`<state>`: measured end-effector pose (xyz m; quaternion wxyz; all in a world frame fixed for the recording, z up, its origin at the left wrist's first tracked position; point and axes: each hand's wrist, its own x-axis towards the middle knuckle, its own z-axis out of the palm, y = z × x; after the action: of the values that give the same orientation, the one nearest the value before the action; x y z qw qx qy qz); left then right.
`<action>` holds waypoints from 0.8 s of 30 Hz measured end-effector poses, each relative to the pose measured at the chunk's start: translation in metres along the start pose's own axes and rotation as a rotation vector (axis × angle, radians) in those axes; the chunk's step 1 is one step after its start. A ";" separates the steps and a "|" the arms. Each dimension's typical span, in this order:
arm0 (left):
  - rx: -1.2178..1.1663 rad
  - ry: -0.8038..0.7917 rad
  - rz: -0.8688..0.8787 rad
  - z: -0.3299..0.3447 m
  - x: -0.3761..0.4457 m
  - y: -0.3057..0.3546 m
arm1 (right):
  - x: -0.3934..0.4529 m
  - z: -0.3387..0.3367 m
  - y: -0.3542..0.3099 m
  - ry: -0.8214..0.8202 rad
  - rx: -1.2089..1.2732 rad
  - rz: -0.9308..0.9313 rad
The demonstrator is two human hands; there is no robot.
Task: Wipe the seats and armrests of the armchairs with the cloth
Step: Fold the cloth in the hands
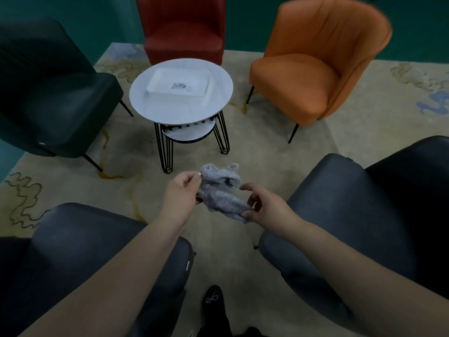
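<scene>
A crumpled grey cloth (221, 192) hangs in the air between my two hands, above the carpet. My left hand (181, 193) pinches its upper left edge between thumb and fingers. My right hand (264, 207) grips its lower right corner. Two dark grey armchairs flank me: one at the lower left (97, 251) and one at the lower right (352, 203). Further off stand a dark green armchair (48, 98) at the left, a red armchair (184, 30) at the back, and an orange armchair (315, 64) at the right.
A round white side table (141, 93) on black wire legs stands in the middle, with a white tray (155, 86) on top and a lower shelf underneath. A beige patterned carpet (267, 147) covers the floor. My dark shoe (213, 300) shows at the bottom.
</scene>
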<state>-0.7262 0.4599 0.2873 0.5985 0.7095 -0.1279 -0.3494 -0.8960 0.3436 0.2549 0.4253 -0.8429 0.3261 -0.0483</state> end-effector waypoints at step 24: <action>-0.029 -0.359 -0.080 0.026 0.149 0.073 | 0.196 -0.083 -0.022 -0.093 0.891 0.281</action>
<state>-0.6177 0.3320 0.3040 0.5617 0.6316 -0.1994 -0.4957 -0.7608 0.1800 0.2857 0.7624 -0.5270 0.3652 -0.0875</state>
